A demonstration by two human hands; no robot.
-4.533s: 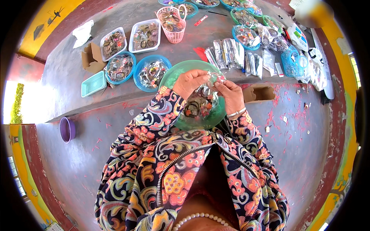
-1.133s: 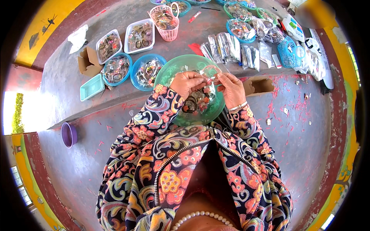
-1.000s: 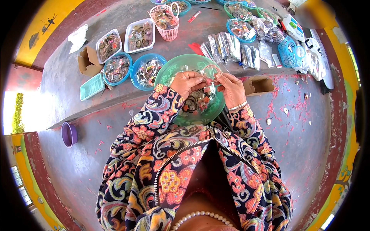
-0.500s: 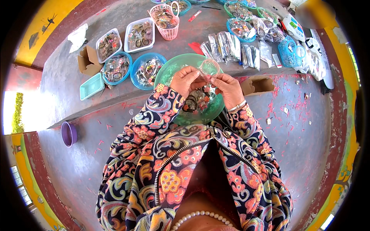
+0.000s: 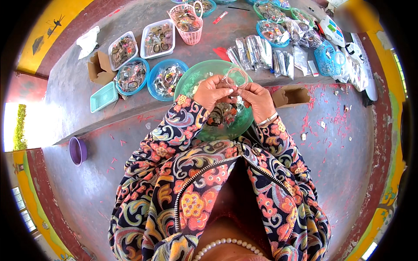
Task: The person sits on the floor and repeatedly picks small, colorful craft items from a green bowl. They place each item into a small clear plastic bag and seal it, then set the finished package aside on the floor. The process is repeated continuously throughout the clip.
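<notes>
Above a green plastic basin [image 5: 191,73], my two hands meet fingertip to fingertip. Between them rises a thin pale-pink cord loop [image 5: 246,77], coiled in a ring; whether it is a hair tie or a bracelet is not clear. My left hand [image 5: 211,91] pinches the base of the loop between thumb and fingers. From the other side my right hand [image 5: 257,100] pinches the same spot, so the exact hold is partly hidden. In the basin below lie small packaged trinkets [image 5: 224,114], dark, orange and clear, partly covered by my hands.
Left of the basin stand blue bowls [image 5: 149,82] and white trays [image 5: 143,54] of trinkets, plus a pink basket [image 5: 191,37]. Bundled clear packets [image 5: 254,52] and an open cardboard box [image 5: 289,96] are at right. A purple tub [image 5: 78,151] sits on the floor.
The pink loop has turned slightly and looks rounder. The left thumb and fingers have shifted a little at its base; both hands stay in place over the basin.
</notes>
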